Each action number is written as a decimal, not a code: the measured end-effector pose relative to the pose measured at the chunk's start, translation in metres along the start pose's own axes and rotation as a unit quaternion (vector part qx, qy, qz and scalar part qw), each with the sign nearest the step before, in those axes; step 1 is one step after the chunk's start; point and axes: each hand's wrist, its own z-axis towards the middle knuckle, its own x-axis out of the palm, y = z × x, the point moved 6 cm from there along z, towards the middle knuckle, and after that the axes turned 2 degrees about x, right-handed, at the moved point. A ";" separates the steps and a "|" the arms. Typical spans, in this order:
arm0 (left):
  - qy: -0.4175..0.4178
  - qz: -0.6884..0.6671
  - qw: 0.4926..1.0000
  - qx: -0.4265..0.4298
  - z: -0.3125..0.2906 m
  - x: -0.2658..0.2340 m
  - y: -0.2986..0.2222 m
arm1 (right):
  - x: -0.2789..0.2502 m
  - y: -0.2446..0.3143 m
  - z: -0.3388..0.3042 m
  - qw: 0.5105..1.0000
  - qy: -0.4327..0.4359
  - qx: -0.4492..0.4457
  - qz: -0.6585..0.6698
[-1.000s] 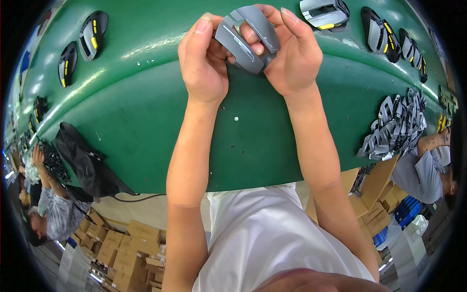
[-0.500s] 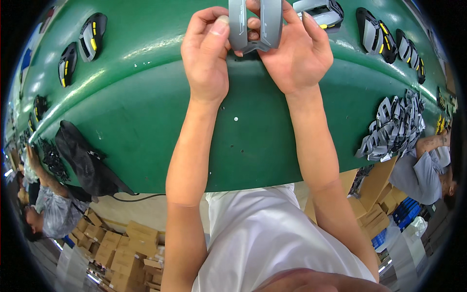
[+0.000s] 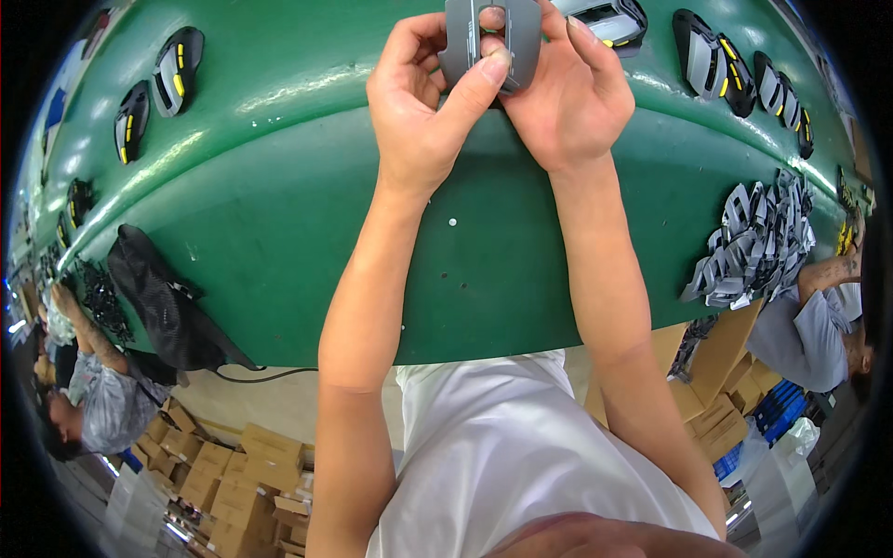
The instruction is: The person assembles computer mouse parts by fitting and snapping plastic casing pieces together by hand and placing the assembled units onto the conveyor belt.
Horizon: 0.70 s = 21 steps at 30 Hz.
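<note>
Between both hands, at the top edge of the view, is a grey plastic computer mouse shell (image 3: 523, 46) with a slot down its middle and thin pale line marks. My left hand (image 3: 419, 121) grips its left side, thumb pressed on the lower middle by the slot. My right hand (image 3: 569, 116) holds it from the right and beneath, with fingertips showing through the slot and the thumb raised off it. Just beyond the right hand lies a grey and black mouse body (image 3: 609, 20) with a yellow accent. The far end of the held shell is cut off.
More black, grey and yellow mouse bodies (image 3: 177, 73) lie on the green table (image 3: 493, 270), left and right. A pile of grey shell parts (image 3: 753, 242) sits at right, a black mesh cloth (image 3: 158, 298) at left. People work at both sides; cardboard boxes (image 3: 237, 493) stand below.
My left thumb has moved right, from the shell's left edge onto its middle near the slot. The shell has tilted, showing more of its upper face.
</note>
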 end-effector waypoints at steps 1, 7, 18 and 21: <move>-0.008 -0.003 1.000 0.007 0.001 0.003 -0.003 | -0.002 0.000 0.002 1.000 0.015 0.000 -0.003; -0.010 -0.028 0.999 -0.025 0.000 0.003 -0.005 | 0.004 0.002 -0.002 1.000 0.015 0.019 0.004; 0.023 -0.006 1.000 -0.012 -0.003 0.007 -0.004 | 0.005 -0.001 -0.004 0.997 0.060 -0.016 -0.045; -0.010 -0.054 0.998 -0.029 -0.001 0.006 -0.005 | 0.011 0.000 -0.006 0.999 0.033 -0.002 -0.025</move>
